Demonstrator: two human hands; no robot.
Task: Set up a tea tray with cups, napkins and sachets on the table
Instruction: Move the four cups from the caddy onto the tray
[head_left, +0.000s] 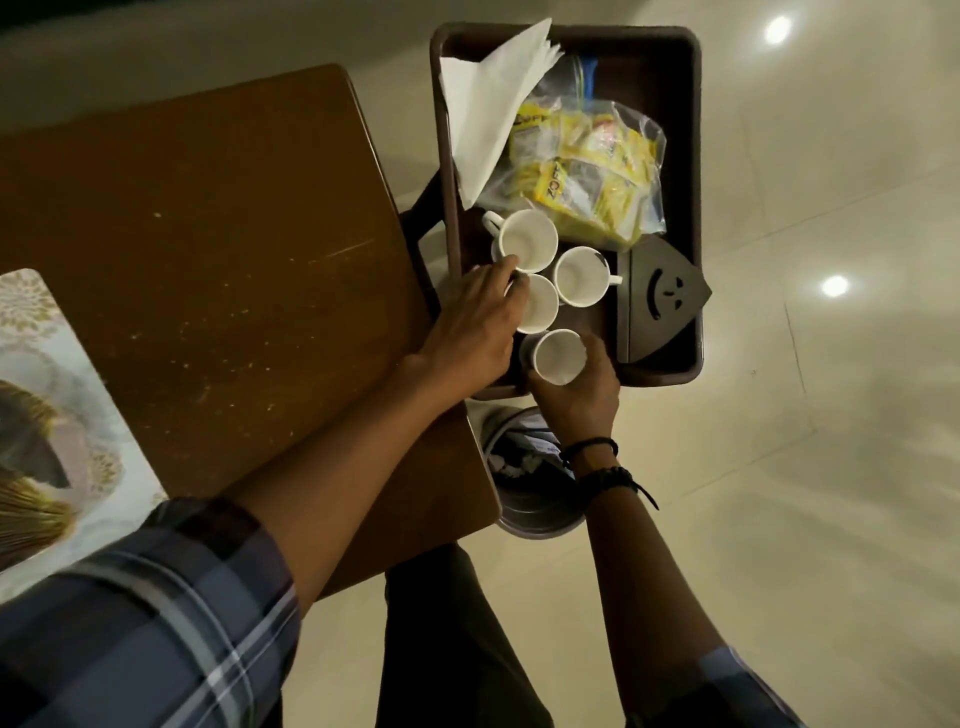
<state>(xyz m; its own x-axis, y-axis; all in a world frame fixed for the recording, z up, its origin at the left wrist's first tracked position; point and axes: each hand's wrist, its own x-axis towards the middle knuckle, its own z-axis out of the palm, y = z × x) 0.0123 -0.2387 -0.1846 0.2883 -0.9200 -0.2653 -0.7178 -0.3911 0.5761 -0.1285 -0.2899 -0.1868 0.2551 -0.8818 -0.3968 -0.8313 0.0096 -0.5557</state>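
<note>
Now | near cup (558, 358) is clasped by right grip (582, 400) | middle cup (540, 306) is pinched by left grip (472, 327) | counter (234, 234) is sited at 9 o'clock

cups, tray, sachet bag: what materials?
Cups: likely glazed ceramic; smooth white, thick rims. Tray: dark brown, matte, moulded rounded corners; probably plastic, maybe wood. Sachet bag: thin clear plastic film; crinkled, shiny highlights, sachets visible through it.

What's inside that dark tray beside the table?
Four white cups, folded white napkins, a clear bag of yellow sachets and a dark smiley-face holder. The left hand and right hand cover the tray's near corner and parts of two cups.
</note>
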